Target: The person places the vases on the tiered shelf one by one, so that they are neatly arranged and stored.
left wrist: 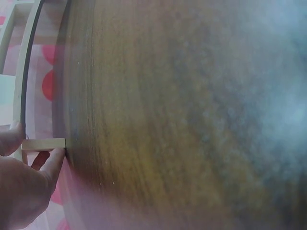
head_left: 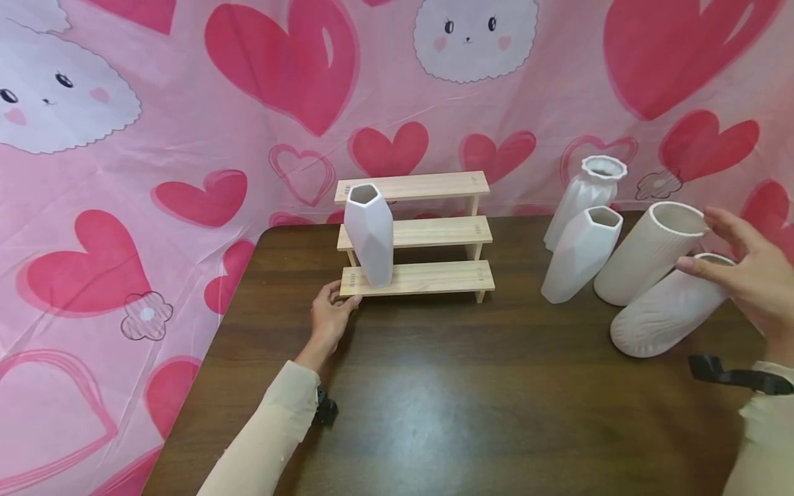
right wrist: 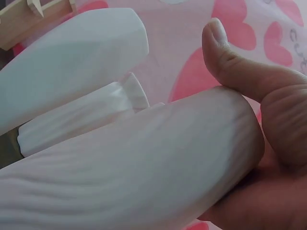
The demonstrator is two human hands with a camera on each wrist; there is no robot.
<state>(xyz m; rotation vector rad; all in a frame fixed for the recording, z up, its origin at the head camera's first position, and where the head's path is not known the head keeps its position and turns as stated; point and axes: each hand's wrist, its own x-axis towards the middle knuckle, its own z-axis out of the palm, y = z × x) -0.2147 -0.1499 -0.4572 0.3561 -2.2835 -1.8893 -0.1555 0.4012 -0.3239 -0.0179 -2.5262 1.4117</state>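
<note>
A three-step wooden stand (head_left: pixel 428 234) sits at the back of a dark wooden table (head_left: pixel 465 399). A white faceted vase (head_left: pixel 369 234) stands upright on the left end of its lowest step. My left hand (head_left: pixel 338 300) pinches that step's left end (left wrist: pixel 43 143) between thumb and finger. My right hand (head_left: pixel 738 275) is at the far right with fingers spread. Its palm (right wrist: pixel 278 158) lies against the top of a ribbed white vase (head_left: pixel 664 313) (right wrist: pixel 134 167), thumb (right wrist: pixel 225 57) straight.
Three more white vases crowd the right: a smooth cylinder (head_left: pixel 645 255), a second faceted vase (head_left: pixel 579 255) and a ruffled-rim one (head_left: pixel 586 189). A pink heart-print cloth (head_left: pixel 186 138) hangs behind and falls past the table's left edge (head_left: pixel 205 358).
</note>
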